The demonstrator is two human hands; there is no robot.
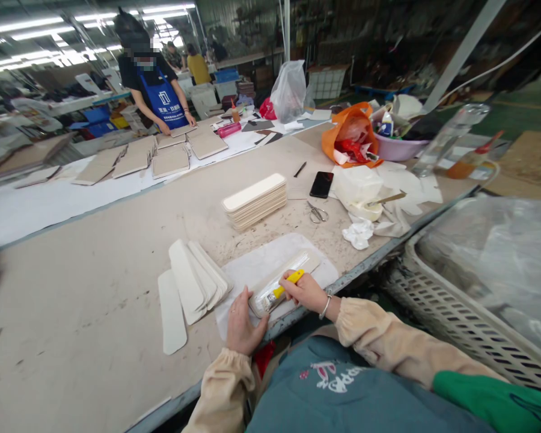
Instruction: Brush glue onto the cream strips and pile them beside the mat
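Note:
My right hand (306, 292) is closed around the yellow handle of a paintbrush (288, 282). Its bristles rest on the near end of a long round-ended strip (293, 266), which looks wet and shiny on top. At that same end my left hand (244, 323) lies with thumb and fingers apart, touching the strip's edge. Under the strip is a white sheet (321, 252). Several cream strips (187, 279) are fanned out to the left, one lying apart. Farther back stands a neat stack of similar strips (256, 195).
Scissors (318, 212), a phone (321, 184) and a white tub (359, 183) with a flat stick sit beyond my right hand. An orange bag (349, 135) is behind them. A plastic crate (469, 313) borders the table's right edge. A co-worker (157, 90) stands across the table.

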